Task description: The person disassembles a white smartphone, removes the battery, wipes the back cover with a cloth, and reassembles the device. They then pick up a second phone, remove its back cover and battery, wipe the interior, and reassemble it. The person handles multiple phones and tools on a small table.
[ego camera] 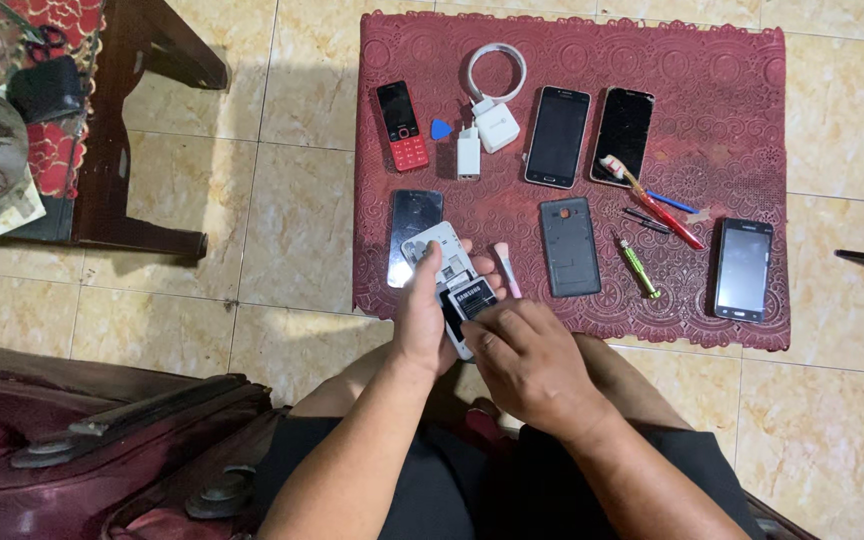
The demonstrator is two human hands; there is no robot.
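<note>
My left hand (420, 318) grips a white phone (436, 250) with its back cover off, held just over the near edge of the dark red mat (732, 120). A black battery (470, 297) sits in the phone's open back. My right hand (530, 362) lies over the lower end of the phone, its fingertips pressing on the battery. A small pink-tipped brush (505, 266) lies on the mat just right of the phone.
On the mat lie a red keypad phone (401, 125), a blue pick (440, 129), a white charger with cable (492, 120), three black smartphones, a grey back cover (569, 246), a toothbrush (652, 200), a green screwdriver (640, 268). A wooden table leg (112, 130) stands left.
</note>
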